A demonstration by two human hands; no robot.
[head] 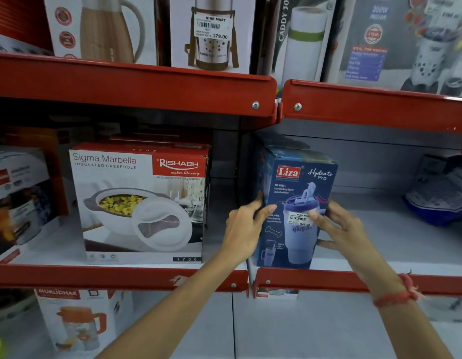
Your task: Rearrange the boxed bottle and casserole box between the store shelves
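Observation:
A tall blue boxed bottle (297,193), printed "Liza Hydrate Pro", stands upright at the left end of the right-hand middle shelf (328,279). My left hand (244,230) grips its left edge, thumb on the front face. My right hand (341,228) holds its right edge, thumb on the price sticker. To the left, on the adjoining middle shelf (108,277), stands the white and red casserole box (143,203), marked "Sigma Marbella Insulated Casserole". A narrow gap separates the two boxes.
Another printed box (17,200) stands left of the casserole box. A dark blue bagged item (442,193) lies at the right of the right shelf. Flask and blender boxes fill the upper shelf (134,86). A jug box (79,322) sits below.

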